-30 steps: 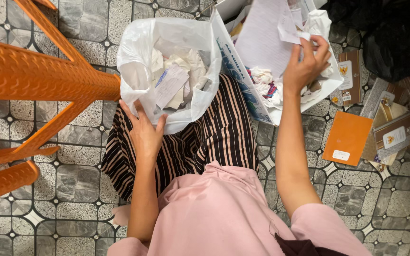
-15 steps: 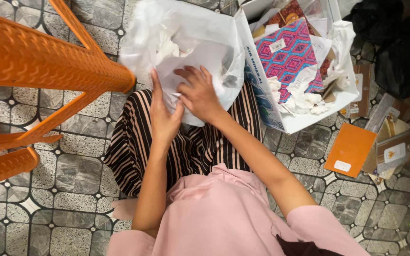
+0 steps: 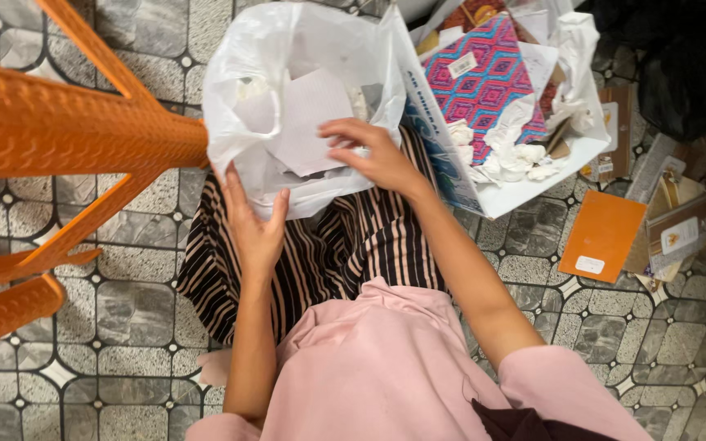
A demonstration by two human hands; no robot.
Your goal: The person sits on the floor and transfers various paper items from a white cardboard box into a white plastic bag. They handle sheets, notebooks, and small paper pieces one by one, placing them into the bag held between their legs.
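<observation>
I see my left hand (image 3: pixel 253 233) flat and open against the near side of the white plastic bag (image 3: pixel 243 73); I think it props the bag so its mouth stays wide; the bag rests on my striped lap by the orange chair leg (image 3: pixel 67 122); my right hand (image 3: pixel 373 155) reaches into the bag, fingers loosely spread over a white paper (image 3: pixel 308 118), gripping nothing that I can see; the white box (image 3: pixel 533 184) with a bright patterned book (image 3: pixel 484 82) sits on the floor just beside the bag.
</observation>
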